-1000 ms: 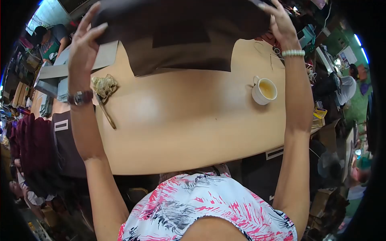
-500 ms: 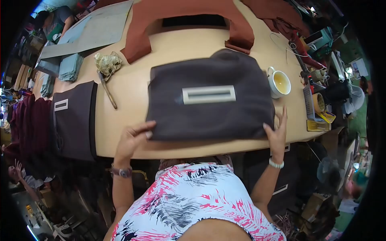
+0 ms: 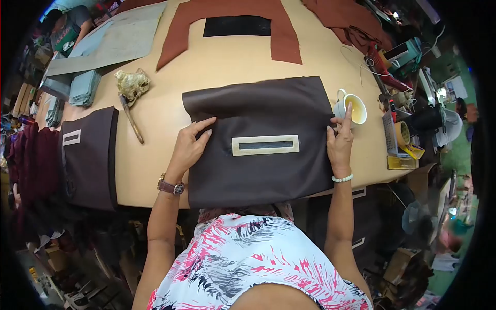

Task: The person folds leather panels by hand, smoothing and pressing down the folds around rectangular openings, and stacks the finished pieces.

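A dark brown leather-like panel (image 3: 258, 178) lies in front of me, its near edge overhanging the table. Set in its middle is a cream rectangular frame (image 3: 265, 145) with a long slot. My left hand (image 3: 190, 147) rests on the panel's left side, thumb and index finger stretched out and apart on its surface. At the right edge, my right hand (image 3: 340, 147) touches the panel with its fingers spread, one pointing up in front of a white cup (image 3: 356, 121) of yellowish liquid.
A brush-like tool (image 3: 132, 121) rests on a crumpled yellowish lump (image 3: 133, 85). Similar dark panels (image 3: 90, 160) hang over the left edge. Rust-brown pieces (image 3: 284, 41) and a black rectangle (image 3: 237, 27) lie farther back. A basket (image 3: 391, 132) stands right. A person (image 3: 67, 33) sits far left.
The panel has come down flat and nearer to me, its far side spread out. My left hand has moved up along its left side and my right hand up its right edge.
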Action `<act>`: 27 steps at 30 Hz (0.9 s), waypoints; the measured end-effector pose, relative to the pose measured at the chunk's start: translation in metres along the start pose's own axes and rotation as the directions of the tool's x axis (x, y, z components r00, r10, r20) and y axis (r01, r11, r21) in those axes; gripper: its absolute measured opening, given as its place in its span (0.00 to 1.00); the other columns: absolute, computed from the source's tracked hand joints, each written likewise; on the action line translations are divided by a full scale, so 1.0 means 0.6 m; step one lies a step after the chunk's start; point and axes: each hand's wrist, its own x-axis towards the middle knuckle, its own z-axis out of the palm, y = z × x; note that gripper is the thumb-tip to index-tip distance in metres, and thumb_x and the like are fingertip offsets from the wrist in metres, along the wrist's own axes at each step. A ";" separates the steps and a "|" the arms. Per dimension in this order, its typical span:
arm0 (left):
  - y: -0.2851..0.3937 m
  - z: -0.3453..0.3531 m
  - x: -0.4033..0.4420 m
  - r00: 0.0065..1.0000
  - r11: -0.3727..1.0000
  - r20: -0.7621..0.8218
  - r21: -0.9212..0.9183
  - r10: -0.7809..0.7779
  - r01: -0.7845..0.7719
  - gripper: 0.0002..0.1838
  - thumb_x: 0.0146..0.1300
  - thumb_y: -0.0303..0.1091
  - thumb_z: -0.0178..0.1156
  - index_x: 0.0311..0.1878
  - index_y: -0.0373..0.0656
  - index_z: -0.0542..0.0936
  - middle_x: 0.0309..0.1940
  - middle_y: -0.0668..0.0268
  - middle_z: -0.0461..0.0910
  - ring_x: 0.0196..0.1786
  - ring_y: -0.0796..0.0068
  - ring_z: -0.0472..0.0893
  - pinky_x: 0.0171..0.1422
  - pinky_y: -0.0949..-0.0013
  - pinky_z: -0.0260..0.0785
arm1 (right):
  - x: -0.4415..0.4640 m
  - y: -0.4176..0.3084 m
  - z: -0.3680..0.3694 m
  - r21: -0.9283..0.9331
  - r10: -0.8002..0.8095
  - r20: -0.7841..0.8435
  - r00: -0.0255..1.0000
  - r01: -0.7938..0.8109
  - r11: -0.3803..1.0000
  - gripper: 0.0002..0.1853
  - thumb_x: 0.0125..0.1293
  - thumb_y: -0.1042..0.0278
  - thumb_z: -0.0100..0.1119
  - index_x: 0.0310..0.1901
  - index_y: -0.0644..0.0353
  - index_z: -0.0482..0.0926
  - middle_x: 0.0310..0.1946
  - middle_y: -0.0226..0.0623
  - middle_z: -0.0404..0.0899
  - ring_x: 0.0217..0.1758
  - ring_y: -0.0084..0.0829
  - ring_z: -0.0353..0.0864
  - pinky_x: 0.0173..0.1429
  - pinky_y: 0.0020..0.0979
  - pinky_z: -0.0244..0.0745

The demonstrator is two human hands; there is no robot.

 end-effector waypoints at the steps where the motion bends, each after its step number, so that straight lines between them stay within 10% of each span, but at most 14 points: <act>1: 0.003 0.001 -0.004 1.000 1.000 -0.024 0.011 0.004 -0.004 0.18 0.61 0.26 0.56 0.56 0.36 0.75 0.49 0.57 0.79 0.51 0.72 0.77 0.59 0.72 0.65 | -0.002 0.002 0.000 0.001 0.005 -0.032 0.999 -0.005 1.000 0.45 0.55 0.85 0.55 0.72 0.57 0.43 0.40 0.50 0.74 0.35 0.38 0.76 0.44 0.33 0.72; 8: -0.034 -0.008 -0.051 0.985 0.980 -0.149 -0.193 -0.085 0.055 0.17 0.61 0.26 0.56 0.54 0.33 0.76 0.47 0.54 0.80 0.51 0.73 0.77 0.57 0.73 0.66 | -0.072 -0.002 -0.018 0.113 0.239 -0.023 0.971 -0.235 0.965 0.44 0.54 0.86 0.54 0.71 0.58 0.44 0.47 0.52 0.71 0.43 0.40 0.75 0.49 0.33 0.73; 16: -0.005 -0.030 0.028 0.963 0.968 -0.178 0.187 0.203 -0.170 0.17 0.60 0.25 0.55 0.53 0.37 0.77 0.33 0.54 0.79 0.36 0.71 0.79 0.44 0.73 0.69 | 0.008 -0.003 0.019 -0.094 -0.192 -0.006 0.981 0.190 0.977 0.41 0.53 0.86 0.53 0.70 0.60 0.49 0.55 0.53 0.66 0.56 0.48 0.70 0.60 0.38 0.66; 20: -0.044 -0.027 0.091 0.951 0.951 -0.168 0.218 0.259 -0.221 0.18 0.61 0.26 0.55 0.55 0.35 0.75 0.46 0.52 0.80 0.49 0.67 0.79 0.55 0.73 0.67 | 0.061 -0.017 0.035 -0.248 -0.427 -0.105 0.898 0.392 0.886 0.41 0.54 0.86 0.51 0.70 0.59 0.48 0.53 0.54 0.66 0.54 0.49 0.70 0.58 0.39 0.66; 27: -0.056 -0.035 0.151 0.968 0.930 -0.153 0.342 0.199 -0.137 0.20 0.59 0.25 0.57 0.56 0.42 0.75 0.33 0.54 0.79 0.33 0.65 0.77 0.43 0.69 0.68 | 0.120 0.032 0.074 -0.318 -0.284 -0.031 0.958 0.260 0.912 0.45 0.54 0.85 0.51 0.72 0.54 0.40 0.49 0.51 0.66 0.43 0.50 0.73 0.46 0.42 0.73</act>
